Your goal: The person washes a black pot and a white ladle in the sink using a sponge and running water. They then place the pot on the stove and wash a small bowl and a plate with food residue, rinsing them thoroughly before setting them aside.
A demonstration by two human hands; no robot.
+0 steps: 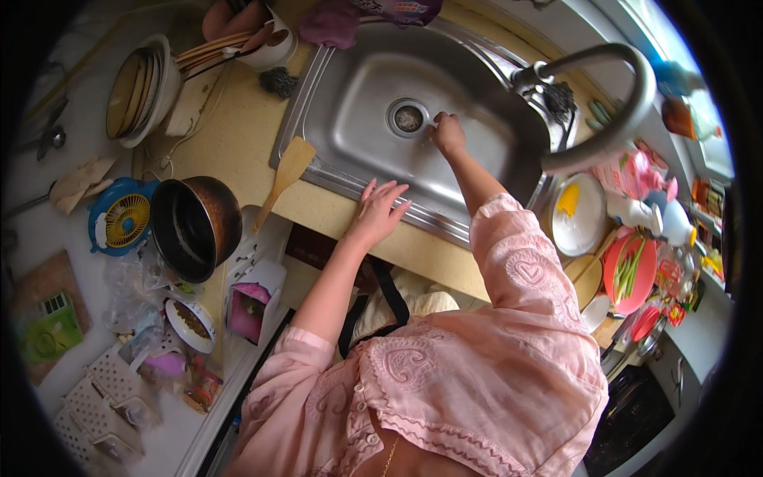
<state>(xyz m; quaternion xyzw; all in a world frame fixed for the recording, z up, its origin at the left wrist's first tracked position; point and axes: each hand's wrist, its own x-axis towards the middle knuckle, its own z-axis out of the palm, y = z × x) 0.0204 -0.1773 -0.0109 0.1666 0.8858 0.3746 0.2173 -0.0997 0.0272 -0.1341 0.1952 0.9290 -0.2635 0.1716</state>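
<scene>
My right hand [449, 133] is down in the stainless steel sink [358, 87], just right of the round drain [408, 118]. Its fingers are curled together, and what they hold, if anything, is too small or hidden to name. On the sink's front rim lies my left hand [380, 211], fingers spread and holding nothing. A wooden spatula [292, 168] rests at the sink's left front corner, its handle pointing toward me. Over the right side of the basin arches a grey faucet [636, 103].
A dark pot [195, 226] stands left, beside a blue and yellow basket [125, 220]. Stacked bowls [143, 87] sit at the far left. On the right are a white bowl [579, 219] with something yellow and a pink basin [628, 278] holding green stalks.
</scene>
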